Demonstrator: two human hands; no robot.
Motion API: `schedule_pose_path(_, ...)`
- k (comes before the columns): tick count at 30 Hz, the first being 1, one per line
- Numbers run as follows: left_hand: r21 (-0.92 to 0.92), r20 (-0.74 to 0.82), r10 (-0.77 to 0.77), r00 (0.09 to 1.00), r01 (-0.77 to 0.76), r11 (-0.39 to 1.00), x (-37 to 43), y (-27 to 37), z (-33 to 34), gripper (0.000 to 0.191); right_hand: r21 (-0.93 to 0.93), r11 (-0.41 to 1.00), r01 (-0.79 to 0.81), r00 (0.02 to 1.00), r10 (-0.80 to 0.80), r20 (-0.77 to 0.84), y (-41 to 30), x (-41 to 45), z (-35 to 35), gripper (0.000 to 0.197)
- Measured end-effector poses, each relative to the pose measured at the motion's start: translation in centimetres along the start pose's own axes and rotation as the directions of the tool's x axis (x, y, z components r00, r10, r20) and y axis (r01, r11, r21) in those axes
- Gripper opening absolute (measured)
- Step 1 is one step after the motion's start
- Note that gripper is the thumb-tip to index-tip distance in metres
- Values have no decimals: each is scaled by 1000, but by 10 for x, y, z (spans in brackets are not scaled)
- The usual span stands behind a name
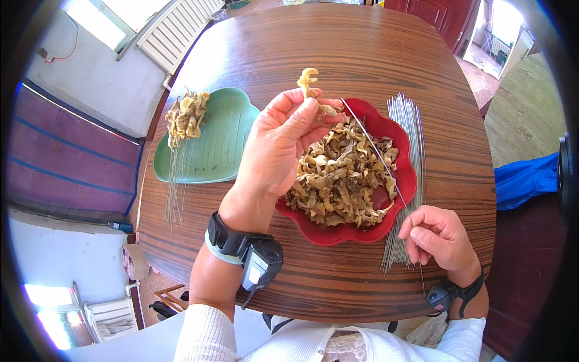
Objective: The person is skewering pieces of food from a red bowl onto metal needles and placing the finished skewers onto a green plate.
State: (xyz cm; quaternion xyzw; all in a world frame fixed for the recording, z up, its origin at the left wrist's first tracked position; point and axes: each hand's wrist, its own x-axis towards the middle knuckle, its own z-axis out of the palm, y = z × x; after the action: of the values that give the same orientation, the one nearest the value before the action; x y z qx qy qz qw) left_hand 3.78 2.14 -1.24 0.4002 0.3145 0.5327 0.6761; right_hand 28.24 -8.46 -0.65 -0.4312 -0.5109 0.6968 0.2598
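My left hand (pixel 289 131), raised over the left edge of a red scalloped bowl (pixel 405 181), pinches a few pale brown, shrivelled food strips (pixel 307 80), perhaps mushroom. More such strips (pixel 339 185) fill much of the bowl. At the bowl's lower right, my right hand (pixel 436 237) holds a long thin metal skewer (pixel 377 149) between thumb and fingers, its upper end slanting over the bowl near the left hand. A bundle of similar skewers (pixel 405 117) lies on the table right of the bowl, partly under the right hand. Loaded skewers (pixel 186 115) rest on a green tray (pixel 226 135) at left.
Everything stands on a brown wood-grain table (pixel 362 59) with rounded edges. The loaded skewers' bare ends (pixel 174 199) stick out past the tray's near rim. A white radiator (pixel 176 34) stands beyond the table's far left edge. Blue cloth (pixel 527 181) lies beyond the right edge.
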Motion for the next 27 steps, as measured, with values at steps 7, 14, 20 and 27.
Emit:
schedule_pose_path(7,-8,25,-21,999,22,1000,-1,3,3,20,-46,996,-81,994,84,66,2,2,3,16)
schedule_pose_path(14,-107,42,-29,999,34,994,-2,2,3,19,-79,994,-72,996,76,56,-4,-2,1,15)
schedule_pose_path(20,-56,47,-17,999,19,998,-1,1,0,20,-51,998,-34,999,35,20,-5,-4,-1,14)
schedule_pose_path(27,67,54,15,998,-19,998,-1,2,2,22,-91,993,-70,997,71,13,-2,0,-1,16)
